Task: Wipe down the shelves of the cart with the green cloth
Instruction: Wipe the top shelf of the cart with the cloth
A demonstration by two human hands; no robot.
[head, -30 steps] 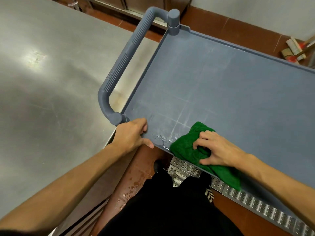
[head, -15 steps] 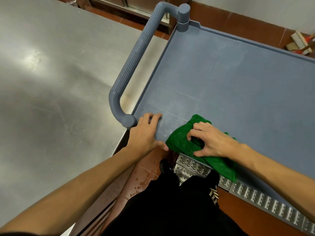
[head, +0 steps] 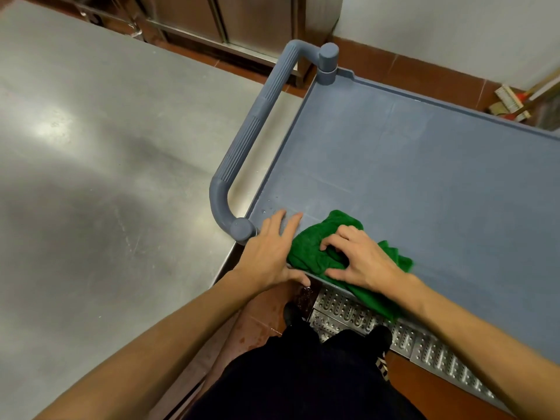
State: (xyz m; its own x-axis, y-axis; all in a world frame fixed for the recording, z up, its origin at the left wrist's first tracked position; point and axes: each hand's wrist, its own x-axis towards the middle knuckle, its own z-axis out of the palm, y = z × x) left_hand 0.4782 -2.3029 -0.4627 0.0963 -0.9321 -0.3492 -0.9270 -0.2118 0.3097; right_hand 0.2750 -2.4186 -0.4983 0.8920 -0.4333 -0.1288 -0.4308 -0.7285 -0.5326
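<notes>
Green cloth bunched at top shelf's near-left corner, clutched in right hand grip. Left hand grip released, laid flat beside. Cloth best flattened, corner droplets swept first.

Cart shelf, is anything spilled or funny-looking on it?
Yes, a little. Small water drops sit on the grey shelf near the handle corner, just past the left hand. Part of the green cloth hangs over the near edge.
</notes>
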